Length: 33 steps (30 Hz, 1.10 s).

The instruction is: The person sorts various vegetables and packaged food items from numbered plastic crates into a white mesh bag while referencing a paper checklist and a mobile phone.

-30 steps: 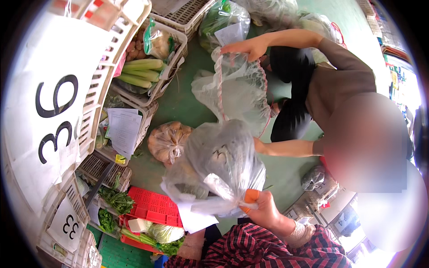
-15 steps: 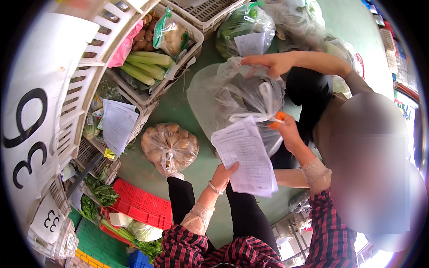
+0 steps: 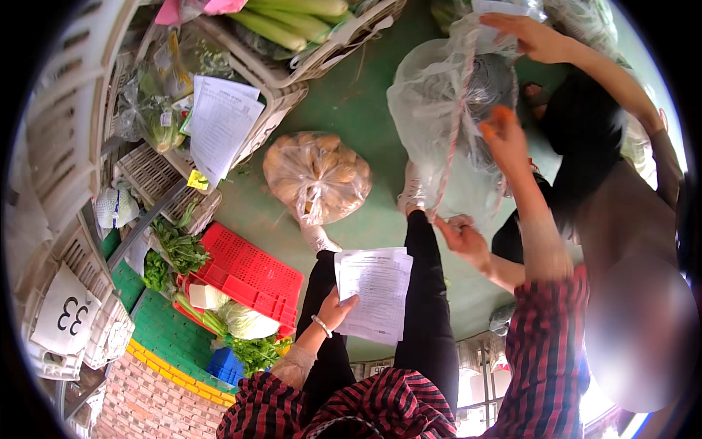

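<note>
My left hand is closed on a stack of printed paper sheets, held low over my legs. My right hand, smeared by motion, is over a large whitish see-through sack with a reddish edge. Something orange covers its fingertips; whether it touches the sack I cannot tell. A co-worker's hands hold the sack's edge, one hand at the far side and one at the near side. A clear bundle shows inside. A knotted clear bag of brown, potato-like lumps sits on the floor by my left shoe.
Left stand crates with celery, bagged vegetables and more paper sheets. A tilted red crate lies near a cabbage and leafy greens. The co-worker crouches at right, dark-trousered knees close to the sack. More filled bags are behind.
My left hand has drawn the papers down, away from the sack. My right hand has let go of the clear bag's gathered top and moved up. The co-worker now spreads the sack's edge.
</note>
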Available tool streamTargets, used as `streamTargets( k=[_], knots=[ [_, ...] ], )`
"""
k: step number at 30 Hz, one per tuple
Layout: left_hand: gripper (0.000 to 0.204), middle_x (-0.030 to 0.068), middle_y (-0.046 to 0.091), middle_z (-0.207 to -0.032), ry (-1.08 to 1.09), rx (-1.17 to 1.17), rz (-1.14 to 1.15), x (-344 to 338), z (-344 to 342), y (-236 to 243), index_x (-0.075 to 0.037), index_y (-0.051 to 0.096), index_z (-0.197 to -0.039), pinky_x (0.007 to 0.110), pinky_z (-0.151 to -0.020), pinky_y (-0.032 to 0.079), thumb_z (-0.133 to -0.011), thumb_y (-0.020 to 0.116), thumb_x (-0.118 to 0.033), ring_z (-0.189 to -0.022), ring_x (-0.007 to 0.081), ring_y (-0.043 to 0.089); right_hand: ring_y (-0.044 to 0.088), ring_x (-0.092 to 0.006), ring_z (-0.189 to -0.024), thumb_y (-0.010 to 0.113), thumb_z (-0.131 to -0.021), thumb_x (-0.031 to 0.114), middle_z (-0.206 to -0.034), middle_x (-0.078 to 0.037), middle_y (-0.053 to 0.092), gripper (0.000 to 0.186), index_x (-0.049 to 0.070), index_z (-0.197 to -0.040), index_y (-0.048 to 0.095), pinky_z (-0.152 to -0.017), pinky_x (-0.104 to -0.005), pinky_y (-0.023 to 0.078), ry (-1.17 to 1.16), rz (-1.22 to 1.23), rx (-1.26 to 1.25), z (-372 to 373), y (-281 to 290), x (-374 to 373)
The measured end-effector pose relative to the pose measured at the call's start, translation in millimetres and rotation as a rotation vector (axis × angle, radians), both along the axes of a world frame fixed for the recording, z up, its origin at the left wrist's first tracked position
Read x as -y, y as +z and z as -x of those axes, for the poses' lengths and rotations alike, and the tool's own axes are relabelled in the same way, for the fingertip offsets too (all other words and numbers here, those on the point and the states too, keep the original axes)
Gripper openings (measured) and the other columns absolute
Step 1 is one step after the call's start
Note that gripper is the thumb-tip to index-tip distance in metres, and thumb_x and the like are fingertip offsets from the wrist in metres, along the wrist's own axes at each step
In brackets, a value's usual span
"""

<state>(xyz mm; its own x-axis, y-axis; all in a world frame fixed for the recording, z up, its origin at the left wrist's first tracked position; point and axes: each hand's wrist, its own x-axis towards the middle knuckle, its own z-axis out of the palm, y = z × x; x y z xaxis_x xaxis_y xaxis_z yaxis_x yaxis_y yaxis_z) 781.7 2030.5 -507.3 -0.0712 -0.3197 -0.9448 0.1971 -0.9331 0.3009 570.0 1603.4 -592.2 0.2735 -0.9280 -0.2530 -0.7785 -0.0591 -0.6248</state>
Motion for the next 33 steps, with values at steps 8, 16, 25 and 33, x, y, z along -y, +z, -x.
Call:
streamTargets(
  k=[8, 16, 25, 33],
  knots=[
    [0.036, 0.0084, 0.057, -0.106, 0.313, 0.016, -0.069, -117, 1, -23, 0.002, 0.047, -0.114, 0.028, -0.086, 0.041, -0.085, 0.057, -0.017, -0.099, 0.0134, 0.051, 0.049, -0.0306, -0.105, 0.067, -0.070, 0.040, -0.112, -0.020, 0.048, 0.064, 0.002, -0.117, 0.045, -0.081, -0.0378, 0.044, 0.500, -0.077, 0.091, -243, -34, -249],
    [0.032, 0.0090, 0.057, -0.107, 0.523, -0.107, -0.042, -120, -26, -30, 0.004, 0.045, -0.115, 0.026, -0.084, 0.041, -0.087, 0.053, -0.011, -0.097, 0.0124, 0.051, 0.058, -0.0338, -0.080, 0.057, -0.069, 0.017, -0.082, -0.016, 0.060, 0.040, 0.005, -0.107, 0.051, -0.068, -0.0414, 0.047, 0.769, -0.198, -0.253, -258, -177, -260],
    [0.030, 0.0065, 0.057, -0.105, 0.760, -0.200, 0.049, -133, -36, -23, 0.002, 0.049, -0.113, 0.026, -0.083, 0.042, -0.088, 0.053, -0.014, -0.095, 0.0103, 0.051, 0.057, -0.0368, -0.084, 0.051, -0.074, 0.012, -0.088, -0.018, 0.060, 0.034, 0.008, -0.108, 0.049, -0.072, -0.0418, 0.046, 0.578, -0.136, -0.196, -241, -178, -217],
    [0.037, 0.0152, 0.057, -0.106, 0.399, -0.082, 0.124, -135, -28, -37, 0.003, 0.047, -0.114, 0.031, -0.085, 0.041, -0.085, 0.055, -0.019, -0.098, 0.0228, 0.055, 0.059, -0.0329, -0.057, 0.052, -0.071, 0.013, -0.062, -0.015, 0.057, 0.039, 0.003, -0.108, 0.044, -0.048, -0.0442, 0.045, 0.649, -0.405, -0.158, -347, -84, -389]
  ],
)
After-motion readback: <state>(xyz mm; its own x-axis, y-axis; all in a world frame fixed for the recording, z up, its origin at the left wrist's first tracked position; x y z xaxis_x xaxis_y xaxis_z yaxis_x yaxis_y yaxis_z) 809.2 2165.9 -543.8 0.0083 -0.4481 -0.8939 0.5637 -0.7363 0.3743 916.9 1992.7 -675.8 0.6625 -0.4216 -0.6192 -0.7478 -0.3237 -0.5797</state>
